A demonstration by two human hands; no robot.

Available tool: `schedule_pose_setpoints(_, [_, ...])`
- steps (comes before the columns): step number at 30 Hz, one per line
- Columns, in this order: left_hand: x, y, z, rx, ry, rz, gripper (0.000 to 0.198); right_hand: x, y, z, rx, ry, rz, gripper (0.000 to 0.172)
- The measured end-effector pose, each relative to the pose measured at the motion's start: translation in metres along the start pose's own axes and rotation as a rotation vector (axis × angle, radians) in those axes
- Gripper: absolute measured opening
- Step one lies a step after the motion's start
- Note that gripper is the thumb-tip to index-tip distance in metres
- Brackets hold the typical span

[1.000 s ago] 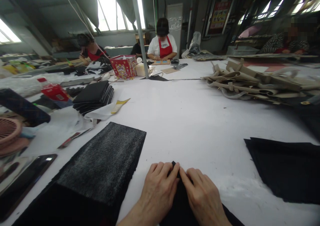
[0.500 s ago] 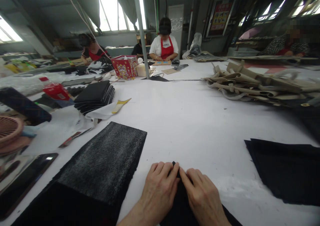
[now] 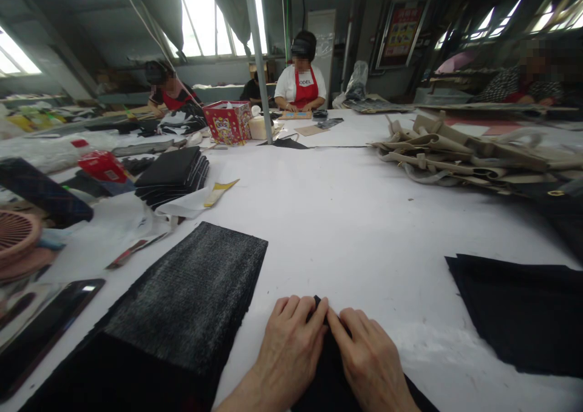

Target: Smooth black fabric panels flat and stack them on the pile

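A piece of black fabric lies on the white table at the bottom centre, its far end narrowed to a point. My left hand and my right hand both pinch that far end, index fingertips almost meeting over it. The thumbs are largely out of sight beneath the hands. Left of my hands lies a stack of black fabric pieces, the upper part greyish and speckled. Off to the right is another pile of flat black pieces.
A folded black stack, a red-labelled bottle, a phone and a pink fan crowd the left side. Beige fabric parts are heaped at the right. A metal pole rises beyond; a co-worker in a red apron sits across.
My hands keep their hold on the black fabric and have barely moved. Across the table, the co-worker in the red apron has shifted their head slightly.
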State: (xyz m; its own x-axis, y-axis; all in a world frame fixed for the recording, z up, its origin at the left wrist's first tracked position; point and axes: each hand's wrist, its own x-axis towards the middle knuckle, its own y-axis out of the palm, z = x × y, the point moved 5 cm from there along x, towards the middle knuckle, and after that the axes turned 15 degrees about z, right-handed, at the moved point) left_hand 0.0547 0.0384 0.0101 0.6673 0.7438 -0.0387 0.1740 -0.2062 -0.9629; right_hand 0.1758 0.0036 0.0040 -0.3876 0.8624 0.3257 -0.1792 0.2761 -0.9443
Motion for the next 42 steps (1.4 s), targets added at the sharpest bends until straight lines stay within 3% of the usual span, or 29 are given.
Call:
schedule_pose_setpoints(26, [-0.001,-0.008,0.006,0.032,-0.065,-0.054,0.041,-0.001,0.002,0.000,-0.010,0.014,-0.002,0.034])
schedule_pose_setpoints(30, [-0.005,-0.017,0.007,0.045,-0.013,-0.131,0.047,-0.001,0.002,0.000,-0.022,0.019,0.003,0.035])
schedule_pose_setpoints(34, [-0.005,-0.014,0.001,0.026,0.067,-0.084,0.042,-0.002,0.003,-0.001,-0.019,0.031,0.009,0.035])
schedule_pose_setpoints(42, [0.000,-0.013,-0.003,0.174,0.085,-0.060,0.037,-0.002,0.000,-0.009,0.080,0.077,0.010,0.028])
